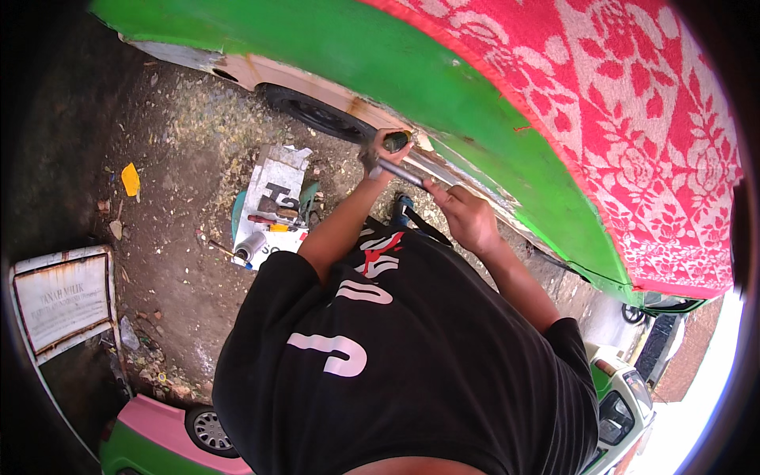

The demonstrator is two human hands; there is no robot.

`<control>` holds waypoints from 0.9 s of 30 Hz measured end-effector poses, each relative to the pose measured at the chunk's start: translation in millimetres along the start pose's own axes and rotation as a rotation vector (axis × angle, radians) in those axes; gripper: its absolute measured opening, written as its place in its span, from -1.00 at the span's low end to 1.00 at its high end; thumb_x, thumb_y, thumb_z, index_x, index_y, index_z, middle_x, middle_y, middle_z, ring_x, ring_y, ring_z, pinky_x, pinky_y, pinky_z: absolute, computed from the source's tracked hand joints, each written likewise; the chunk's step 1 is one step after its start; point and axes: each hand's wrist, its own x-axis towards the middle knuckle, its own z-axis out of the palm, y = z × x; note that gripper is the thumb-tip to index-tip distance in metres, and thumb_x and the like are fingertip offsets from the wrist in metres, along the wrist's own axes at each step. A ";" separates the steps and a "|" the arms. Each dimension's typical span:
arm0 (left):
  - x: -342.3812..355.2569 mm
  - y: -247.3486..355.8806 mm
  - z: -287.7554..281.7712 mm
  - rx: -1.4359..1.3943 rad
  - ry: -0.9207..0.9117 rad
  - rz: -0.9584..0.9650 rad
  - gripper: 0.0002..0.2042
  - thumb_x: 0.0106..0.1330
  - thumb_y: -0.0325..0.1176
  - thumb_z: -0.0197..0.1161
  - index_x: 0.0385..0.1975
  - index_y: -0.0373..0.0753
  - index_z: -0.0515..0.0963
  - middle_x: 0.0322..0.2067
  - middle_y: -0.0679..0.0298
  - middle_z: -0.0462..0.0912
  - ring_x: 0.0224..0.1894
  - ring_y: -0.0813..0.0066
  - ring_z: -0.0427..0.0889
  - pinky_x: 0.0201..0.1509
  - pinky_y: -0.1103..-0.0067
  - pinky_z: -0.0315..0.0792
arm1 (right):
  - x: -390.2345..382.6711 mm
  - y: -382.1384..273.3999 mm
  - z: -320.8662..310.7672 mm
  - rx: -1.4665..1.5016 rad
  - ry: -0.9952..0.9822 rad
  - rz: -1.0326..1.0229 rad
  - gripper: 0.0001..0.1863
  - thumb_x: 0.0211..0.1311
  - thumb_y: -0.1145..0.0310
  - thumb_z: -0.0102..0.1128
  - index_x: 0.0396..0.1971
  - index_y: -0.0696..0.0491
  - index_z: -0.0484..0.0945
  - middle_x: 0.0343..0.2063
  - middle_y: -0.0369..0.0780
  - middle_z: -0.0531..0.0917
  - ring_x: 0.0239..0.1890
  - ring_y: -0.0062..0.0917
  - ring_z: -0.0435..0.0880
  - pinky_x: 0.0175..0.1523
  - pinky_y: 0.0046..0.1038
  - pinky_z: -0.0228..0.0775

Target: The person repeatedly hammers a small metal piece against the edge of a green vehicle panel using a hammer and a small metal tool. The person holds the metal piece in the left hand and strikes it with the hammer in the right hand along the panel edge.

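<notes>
My right hand point(467, 215) is closed round the handle of a hammer point(405, 173). The hammer points left, and its blurred head overlaps my left wrist in the picture. My left hand point(386, 150) grips a dark, rounded block point(397, 142) with a yellowish edge; its exact kind is too small to tell. That hand is up by the lower side panel point(360, 108) of a green vehicle point(340, 59), just behind its black tyre point(317, 113). Bare, scraped patches and rust mark the panel.
A red and white floral cloth point(633, 119) drapes over the vehicle. Left of me, a printed white board point(273, 170) bears hand tools and a grey cylinder point(251, 246). A framed sign point(63, 301), a yellow scrap point(131, 180) and a pink-green car point(158, 427) are farther left.
</notes>
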 end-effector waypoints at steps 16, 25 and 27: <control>-2.4 -1.6 0.4 -0.091 -0.098 -0.167 -0.67 0.15 -0.46 0.43 -0.15 -0.32 0.45 -0.23 0.15 0.66 -0.14 0.45 0.67 -0.05 0.53 0.58 | -0.9 21.8 18.8 -0.243 -0.080 0.112 -0.48 0.15 0.53 0.17 0.16 -0.14 0.54 -0.54 -0.18 0.52 -0.60 -0.31 0.54 -0.50 -0.26 0.40; 6.2 -6.2 -0.4 -0.148 -0.072 -0.258 -0.67 0.13 -0.43 0.45 -0.18 -0.31 0.45 -0.32 0.18 0.67 -0.27 0.46 0.67 -0.16 0.55 0.56 | 9.8 11.1 11.0 -0.179 -0.081 0.133 -0.50 0.20 0.49 0.07 0.17 -0.14 0.52 -0.43 -0.14 0.60 -0.45 -0.24 0.63 -0.35 -0.28 0.50; 10.2 -6.3 -4.9 0.014 -0.081 -0.231 -0.67 0.13 -0.42 0.44 -0.19 -0.33 0.45 -0.35 0.19 0.66 -0.27 0.44 0.67 -0.16 0.54 0.55 | 14.4 14.0 12.9 -0.174 -0.083 0.117 -0.49 0.20 0.48 0.08 0.19 -0.15 0.50 -0.45 -0.14 0.59 -0.47 -0.25 0.61 -0.35 -0.27 0.49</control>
